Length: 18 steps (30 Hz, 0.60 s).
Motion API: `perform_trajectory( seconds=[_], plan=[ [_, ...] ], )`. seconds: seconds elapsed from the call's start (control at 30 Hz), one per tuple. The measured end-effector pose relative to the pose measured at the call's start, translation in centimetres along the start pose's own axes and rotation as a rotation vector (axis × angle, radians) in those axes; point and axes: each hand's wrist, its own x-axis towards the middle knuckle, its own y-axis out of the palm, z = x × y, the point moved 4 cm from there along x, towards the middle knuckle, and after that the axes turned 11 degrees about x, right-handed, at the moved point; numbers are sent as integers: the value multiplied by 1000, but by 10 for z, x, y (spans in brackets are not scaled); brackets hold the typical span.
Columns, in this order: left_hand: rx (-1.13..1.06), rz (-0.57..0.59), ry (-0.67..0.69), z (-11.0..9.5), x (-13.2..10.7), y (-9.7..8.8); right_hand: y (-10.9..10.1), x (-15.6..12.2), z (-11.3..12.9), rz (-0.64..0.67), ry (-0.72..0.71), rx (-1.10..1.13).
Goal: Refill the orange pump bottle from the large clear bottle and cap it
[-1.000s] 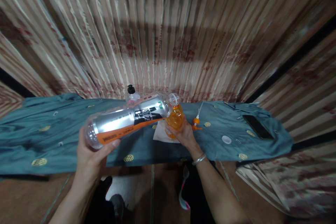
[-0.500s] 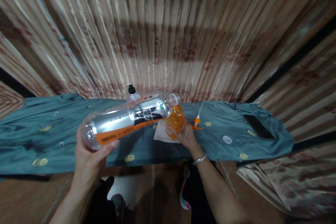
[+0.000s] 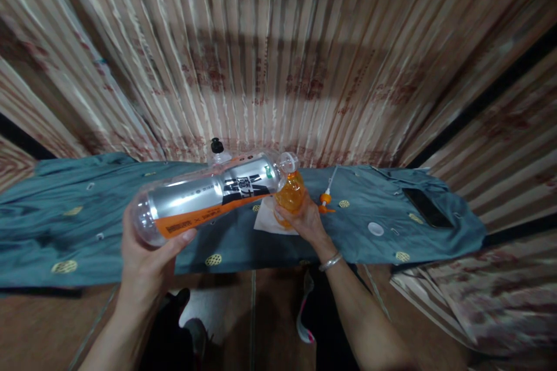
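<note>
My left hand (image 3: 150,252) is wrapped around the base of a large clear plastic bottle (image 3: 209,194) with a silver and orange label. That bottle is tilted nearly level, its neck to the right. Its mouth is over the top of an orange see-through bottle (image 3: 290,194), which my right hand (image 3: 304,221) grips around its side. A clear ring-like piece (image 3: 289,162) shows where the two bottles meet; I cannot tell whether it is a funnel. Under the orange bottle lies a white cloth (image 3: 265,220). The orange pump head (image 3: 325,203) with its thin tube rests to the right.
Behind the large bottle stands a clear bottle with a black top (image 3: 217,148). A small white round lid (image 3: 375,229) and a black phone (image 3: 427,208) lie on the right of the teal cloth-covered table (image 3: 348,243). A striped curtain (image 3: 278,58) hangs behind.
My left hand and the base of the large bottle have shifted slightly left. The right hand stays around the orange bottle, and the view has moved a little.
</note>
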Motion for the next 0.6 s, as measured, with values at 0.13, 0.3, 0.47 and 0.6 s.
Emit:
perform_trajectory(
  seconds=[0.13,0.3,0.47,0.6],
  plan=[
    [4,-18,14,-3,0,1,-1,0,1,1,-10,5],
    [3,32,26,-2,2,1,-1,0,0,9,-5,22],
    [-36,41,15,1,2,-1,-1,-1,2,8,2,20],
    [-23,75,28,6,3,-4,-1,-1,4,-1,-5,20]
  ],
)
